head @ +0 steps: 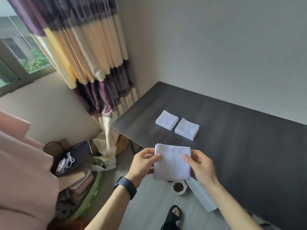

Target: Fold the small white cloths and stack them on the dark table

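Both hands, left hand (144,161) and right hand (199,163), pinch the white cloth (172,162) by opposite edges at lower centre, likely keeping it taut to fold; two folded cloths (177,124) wait on the dark counter (240,146).

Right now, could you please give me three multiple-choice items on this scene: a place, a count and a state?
1. Where do the folded piles lie? A) floor B) dark table C) windowsill
2. How many folded piles are there? A) one B) two C) four
3. The nearest cloth is: A) lying flat B) draped over a chair C) pinched by both hands
Answers: 1 B: they rest side by side on its top. 2 B: two white squares show. 3 C: left hand and right hand each pinch a side.
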`<state>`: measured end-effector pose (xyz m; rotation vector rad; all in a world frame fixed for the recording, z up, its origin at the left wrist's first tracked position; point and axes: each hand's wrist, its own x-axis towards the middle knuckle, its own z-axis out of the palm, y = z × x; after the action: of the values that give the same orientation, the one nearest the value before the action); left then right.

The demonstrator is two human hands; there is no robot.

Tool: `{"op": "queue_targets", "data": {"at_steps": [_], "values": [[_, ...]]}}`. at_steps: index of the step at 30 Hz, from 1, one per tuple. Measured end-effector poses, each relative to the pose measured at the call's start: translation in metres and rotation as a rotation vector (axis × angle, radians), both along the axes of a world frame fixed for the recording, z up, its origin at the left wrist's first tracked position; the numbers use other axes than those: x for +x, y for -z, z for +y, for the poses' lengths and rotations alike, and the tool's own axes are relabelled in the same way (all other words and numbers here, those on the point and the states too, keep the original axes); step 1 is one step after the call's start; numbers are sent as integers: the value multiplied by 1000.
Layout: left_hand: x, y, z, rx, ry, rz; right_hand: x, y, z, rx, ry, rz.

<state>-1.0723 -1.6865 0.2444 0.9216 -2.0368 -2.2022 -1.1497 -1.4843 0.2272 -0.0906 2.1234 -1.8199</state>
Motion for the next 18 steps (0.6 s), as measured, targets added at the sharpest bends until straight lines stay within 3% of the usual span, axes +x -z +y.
{"op": "queue_targets", "data": {"at_steps": [11,18], "values": [[-202,51,-118,-6,97,-166,-171,53,-116,109,99,-141],[-329,108,-174,-18,260,-279,-264,102,-182,210,324,-259]]}}
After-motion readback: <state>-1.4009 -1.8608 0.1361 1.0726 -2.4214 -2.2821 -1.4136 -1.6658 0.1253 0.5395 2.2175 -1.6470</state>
